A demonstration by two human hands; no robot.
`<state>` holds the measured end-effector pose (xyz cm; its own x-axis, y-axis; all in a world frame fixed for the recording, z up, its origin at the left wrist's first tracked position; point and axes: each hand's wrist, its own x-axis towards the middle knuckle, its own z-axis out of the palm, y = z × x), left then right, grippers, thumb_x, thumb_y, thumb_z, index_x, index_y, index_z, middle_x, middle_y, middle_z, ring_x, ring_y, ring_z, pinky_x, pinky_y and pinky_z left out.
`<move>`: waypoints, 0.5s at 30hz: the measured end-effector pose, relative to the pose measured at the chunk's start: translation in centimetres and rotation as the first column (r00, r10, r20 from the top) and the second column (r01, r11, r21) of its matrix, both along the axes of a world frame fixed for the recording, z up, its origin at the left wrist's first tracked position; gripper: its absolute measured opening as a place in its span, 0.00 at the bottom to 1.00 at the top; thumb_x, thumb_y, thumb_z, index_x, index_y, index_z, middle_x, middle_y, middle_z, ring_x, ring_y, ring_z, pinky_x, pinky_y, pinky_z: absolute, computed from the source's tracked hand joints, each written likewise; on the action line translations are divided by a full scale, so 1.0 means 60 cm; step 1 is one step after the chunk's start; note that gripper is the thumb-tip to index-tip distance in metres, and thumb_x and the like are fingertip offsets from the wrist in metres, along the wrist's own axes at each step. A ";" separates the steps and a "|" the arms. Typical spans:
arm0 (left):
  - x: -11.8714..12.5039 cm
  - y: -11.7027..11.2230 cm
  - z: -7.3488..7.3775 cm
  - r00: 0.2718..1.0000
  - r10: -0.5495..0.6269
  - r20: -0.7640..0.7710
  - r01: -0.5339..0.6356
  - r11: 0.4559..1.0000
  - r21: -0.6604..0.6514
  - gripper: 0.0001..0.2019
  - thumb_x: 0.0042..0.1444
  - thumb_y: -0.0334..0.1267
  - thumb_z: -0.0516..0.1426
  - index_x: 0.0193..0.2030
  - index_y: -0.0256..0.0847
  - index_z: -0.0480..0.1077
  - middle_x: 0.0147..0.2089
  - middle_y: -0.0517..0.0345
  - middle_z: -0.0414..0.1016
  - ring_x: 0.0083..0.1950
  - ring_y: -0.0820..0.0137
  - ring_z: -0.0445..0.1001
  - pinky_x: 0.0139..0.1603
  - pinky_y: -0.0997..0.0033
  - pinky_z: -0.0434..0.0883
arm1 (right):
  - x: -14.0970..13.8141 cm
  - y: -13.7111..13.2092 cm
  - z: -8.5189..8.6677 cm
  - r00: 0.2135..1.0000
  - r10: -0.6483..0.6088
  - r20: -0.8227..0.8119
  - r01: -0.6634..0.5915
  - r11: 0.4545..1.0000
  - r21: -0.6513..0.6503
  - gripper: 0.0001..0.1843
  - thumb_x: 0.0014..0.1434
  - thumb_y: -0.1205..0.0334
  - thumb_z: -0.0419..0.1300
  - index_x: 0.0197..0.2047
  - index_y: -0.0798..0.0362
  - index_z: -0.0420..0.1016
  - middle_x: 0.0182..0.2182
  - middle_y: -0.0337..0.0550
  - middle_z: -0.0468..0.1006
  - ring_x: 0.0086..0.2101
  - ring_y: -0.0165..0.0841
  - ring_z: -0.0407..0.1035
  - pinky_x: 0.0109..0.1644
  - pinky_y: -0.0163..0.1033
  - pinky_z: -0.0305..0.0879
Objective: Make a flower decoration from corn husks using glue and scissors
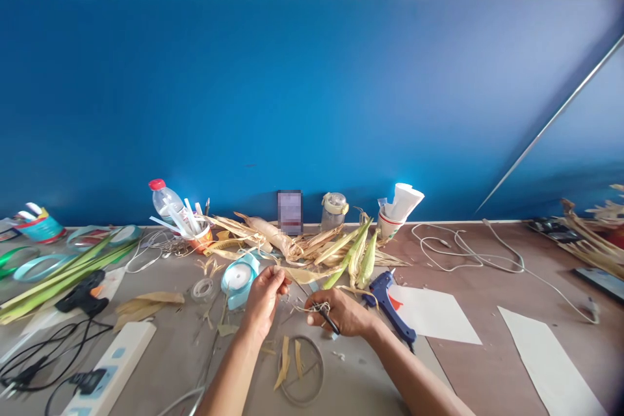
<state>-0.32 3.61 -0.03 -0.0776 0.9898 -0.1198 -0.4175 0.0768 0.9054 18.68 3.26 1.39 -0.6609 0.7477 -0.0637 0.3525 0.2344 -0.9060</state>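
Observation:
My left hand (267, 296) is raised over the middle of the table, thumb and fingers pinched on the end of a pale dried corn husk strip (312, 273). To its right, my right hand (344, 313) is curled around a slim dark tool (330, 322) whose exact kind I cannot make out. Thin pale fibres (318, 307) are tangled about the fingers of that hand. Beyond both hands lies a pile of dried husks (273, 234), with greener husks (366, 261) at its right end. A blue glue gun (394, 309) rests just right of my right hand.
A light blue ribbon roll (238, 276) and clear tape (203, 289) lie left of my hands. A wire ring (319, 370) is in front. A power strip (114, 370) with black cords is at left. Bottle (168, 198), jar (334, 211) and paper cup (389, 226) stand along the blue partition (312, 97).

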 end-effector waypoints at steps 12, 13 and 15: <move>-0.004 0.004 -0.007 0.984 0.104 -0.147 -0.094 0.993 0.077 0.15 0.46 0.49 0.61 0.24 0.38 0.67 0.21 0.64 0.68 0.23 0.77 0.61 0.27 0.76 0.60 | -0.007 0.000 -0.009 0.999 0.031 0.011 -0.031 0.999 -0.008 0.16 0.52 0.51 0.59 0.33 0.57 0.74 0.17 0.34 0.65 0.19 0.25 0.57 0.22 0.29 0.53; -0.005 0.004 -0.007 0.982 0.107 -0.156 -0.095 0.992 0.083 0.15 0.46 0.49 0.61 0.24 0.38 0.67 0.21 0.64 0.68 0.23 0.77 0.61 0.27 0.76 0.59 | -0.007 -0.001 -0.010 0.999 0.034 0.011 -0.033 0.999 -0.018 0.15 0.52 0.52 0.59 0.33 0.57 0.73 0.16 0.33 0.63 0.18 0.24 0.56 0.22 0.29 0.52; -0.006 0.005 -0.008 0.980 0.105 -0.168 -0.091 0.992 0.091 0.15 0.47 0.50 0.60 0.25 0.38 0.67 0.22 0.64 0.68 0.24 0.76 0.62 0.27 0.76 0.59 | -0.008 -0.003 -0.012 0.999 0.037 0.007 -0.036 0.999 -0.040 0.15 0.53 0.52 0.59 0.33 0.57 0.73 0.14 0.31 0.61 0.17 0.23 0.53 0.21 0.29 0.51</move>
<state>-0.66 3.89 -0.53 -0.1871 0.9822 -0.0145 -0.2569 -0.0346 0.9658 18.21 3.11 0.67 -0.6872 0.7197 -0.0986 0.3517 0.2108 -0.9121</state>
